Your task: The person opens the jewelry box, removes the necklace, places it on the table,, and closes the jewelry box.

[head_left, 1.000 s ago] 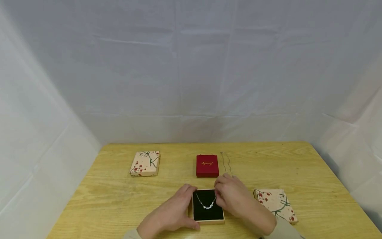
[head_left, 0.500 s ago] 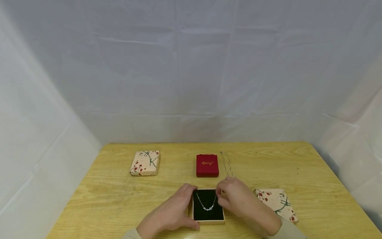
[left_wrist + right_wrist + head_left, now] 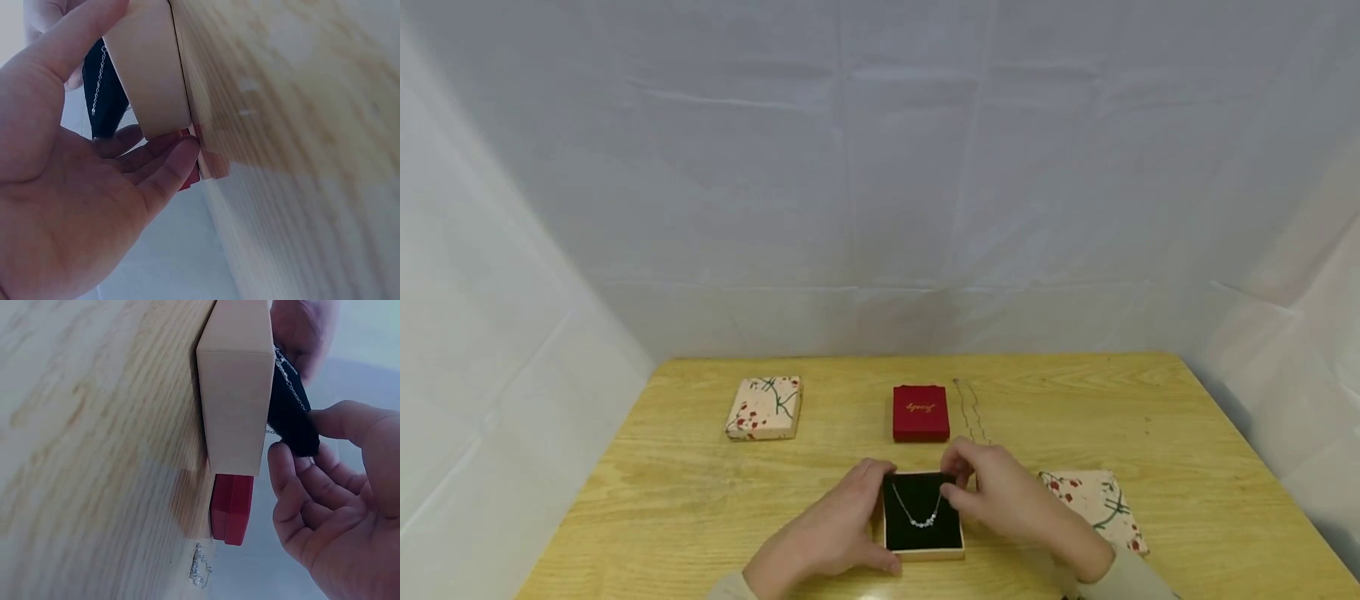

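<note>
Head view: lidless box point(image 3: 927, 555) sits on the table point(image 3: 700, 500), with the black pad point(image 3: 921, 502) at its mouth and the beaded necklace point(image 3: 922, 523) draped on the pad, beads sagging toward 6 o'clock. I note the left hand point(image 3: 842, 521) at the box's 9 o'clock, fingers and thumb gripping its far and near sides. The right hand point(image 3: 1000, 492) works at the 2 o'clock corner, thumb and fingers pinching the pad. From the box, a red box point(image 3: 921, 412) lies at 12 o'clock, a loose chain point(image 3: 975, 406) at 1, a floral lid point(image 3: 1090, 500) at 3 and a floral box point(image 3: 763, 408) at 10. Only this view gives me that layout.

Left wrist view: I see what the overhead angle flattens: the pad juts out of the box mouth, tilted, toward 8 o'clock in this view. The box hold looks secure; I judge it should steady the walls without squeezing them.

Right wrist view: I find the thumb on the pad's draped face and fingertips behind the corner, a detail hidden from above. A strand also shows between pad and box, toward 4 o'clock of the box. I judge the work in hand to be settling the chain around that raised corner. Good practice calls for a light pinch, the strand laid flat behind the pad, and a slow lowering so nothing snags on the rim.
</note>
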`<state>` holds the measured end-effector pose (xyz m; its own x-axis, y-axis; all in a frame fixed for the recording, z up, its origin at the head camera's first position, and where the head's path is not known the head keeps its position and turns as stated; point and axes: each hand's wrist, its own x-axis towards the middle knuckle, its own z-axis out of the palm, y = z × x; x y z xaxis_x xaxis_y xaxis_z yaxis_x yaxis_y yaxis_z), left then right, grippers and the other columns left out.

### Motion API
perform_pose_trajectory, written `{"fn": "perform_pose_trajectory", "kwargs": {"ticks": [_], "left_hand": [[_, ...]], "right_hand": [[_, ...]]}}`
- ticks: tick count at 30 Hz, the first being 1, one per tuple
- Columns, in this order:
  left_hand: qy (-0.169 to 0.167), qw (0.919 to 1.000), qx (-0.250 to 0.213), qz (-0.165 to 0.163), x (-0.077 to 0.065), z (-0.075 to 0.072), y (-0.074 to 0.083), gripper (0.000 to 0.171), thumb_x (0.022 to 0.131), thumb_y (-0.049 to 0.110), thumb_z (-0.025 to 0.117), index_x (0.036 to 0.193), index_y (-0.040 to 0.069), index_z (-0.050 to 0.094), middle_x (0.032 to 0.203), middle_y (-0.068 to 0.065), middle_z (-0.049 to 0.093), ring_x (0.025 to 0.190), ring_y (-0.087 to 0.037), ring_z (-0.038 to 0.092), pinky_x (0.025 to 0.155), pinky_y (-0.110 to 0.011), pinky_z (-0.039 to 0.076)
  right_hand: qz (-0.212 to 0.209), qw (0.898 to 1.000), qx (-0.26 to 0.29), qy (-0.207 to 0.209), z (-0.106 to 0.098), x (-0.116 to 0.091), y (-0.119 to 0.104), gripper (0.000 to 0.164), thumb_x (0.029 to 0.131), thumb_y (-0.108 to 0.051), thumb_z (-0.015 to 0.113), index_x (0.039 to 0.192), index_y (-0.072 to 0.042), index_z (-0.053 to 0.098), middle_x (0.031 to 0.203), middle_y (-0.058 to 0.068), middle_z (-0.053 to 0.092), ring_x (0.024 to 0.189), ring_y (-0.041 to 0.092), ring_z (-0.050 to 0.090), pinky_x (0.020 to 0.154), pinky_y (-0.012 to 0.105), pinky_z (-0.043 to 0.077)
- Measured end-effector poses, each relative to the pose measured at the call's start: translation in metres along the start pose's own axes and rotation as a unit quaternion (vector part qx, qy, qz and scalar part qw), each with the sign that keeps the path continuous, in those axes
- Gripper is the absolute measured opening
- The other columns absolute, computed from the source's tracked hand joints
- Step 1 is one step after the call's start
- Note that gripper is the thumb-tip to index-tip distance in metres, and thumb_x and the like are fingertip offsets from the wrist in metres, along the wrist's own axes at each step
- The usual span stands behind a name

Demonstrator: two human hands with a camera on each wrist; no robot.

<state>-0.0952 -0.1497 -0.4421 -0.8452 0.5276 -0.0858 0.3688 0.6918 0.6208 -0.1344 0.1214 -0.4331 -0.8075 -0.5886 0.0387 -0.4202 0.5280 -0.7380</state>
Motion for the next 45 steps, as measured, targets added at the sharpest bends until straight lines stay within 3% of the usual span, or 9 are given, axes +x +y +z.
{"fn": "perform_pose_trajectory", "kwargs": {"ticks": [4,18,27,36,45], "left_hand": [[0.002,1.0,-0.004,-0.001,0.0,0.001,0.0,0.11,0.07,0.044,0.101,0.152,0.0,0.042,0.142,-0.007,0.052,0.129,-0.017,0.051,0.115,-0.042,0.045],[0.014,0.9998,-0.014,0.007,0.0,0.003,-0.001,0.11,0.066,0.037,0.103,0.15,0.002,0.042,0.143,-0.007,0.053,0.13,-0.019,0.052,0.116,-0.042,0.044],[0.025,0.9995,-0.007,0.019,0.0,0.004,-0.001,0.116,0.064,0.036,0.103,0.155,0.004,0.038,0.15,-0.01,0.051,0.138,-0.024,0.05,0.119,-0.045,0.04],[0.026,0.9996,0.006,0.011,0.0,0.004,0.0,0.112,0.064,0.037,0.103,0.151,0.002,0.043,0.144,-0.01,0.054,0.133,-0.023,0.053,0.117,-0.043,0.044],[0.032,0.9993,-0.014,0.012,-0.001,0.002,0.001,0.116,0.062,0.042,0.103,0.154,0.007,0.043,0.145,-0.008,0.053,0.133,-0.023,0.051,0.116,-0.046,0.044]], "right_hand": [[0.006,0.999,0.037,-0.008,-0.001,0.001,0.002,0.024,0.099,-0.018,0.077,0.119,-0.01,0.068,0.107,-0.006,0.069,0.093,0.01,0.066,0.081,0.028,0.059],[0.019,0.996,0.089,0.007,-0.004,0.001,0.0,0.016,0.098,-0.01,0.074,0.114,-0.013,0.07,0.104,-0.003,0.07,0.095,0.018,0.066,0.082,0.03,0.06],[0.014,0.996,0.09,0.021,-0.009,0.002,0.001,0.018,0.1,-0.009,0.072,0.117,-0.012,0.07,0.111,-0.001,0.07,0.098,0.018,0.065,0.084,0.03,0.058],[0.007,0.995,0.089,0.04,-0.016,0.004,-0.004,0.017,0.099,-0.007,0.072,0.116,-0.009,0.071,0.112,0.002,0.07,0.097,0.018,0.065,0.083,0.029,0.059],[0.009,0.995,0.093,0.045,-0.021,0.006,-0.007,0.019,0.099,-0.006,0.073,0.117,-0.009,0.071,0.112,0.002,0.07,0.097,0.02,0.065,0.084,0.029,0.058]]}}
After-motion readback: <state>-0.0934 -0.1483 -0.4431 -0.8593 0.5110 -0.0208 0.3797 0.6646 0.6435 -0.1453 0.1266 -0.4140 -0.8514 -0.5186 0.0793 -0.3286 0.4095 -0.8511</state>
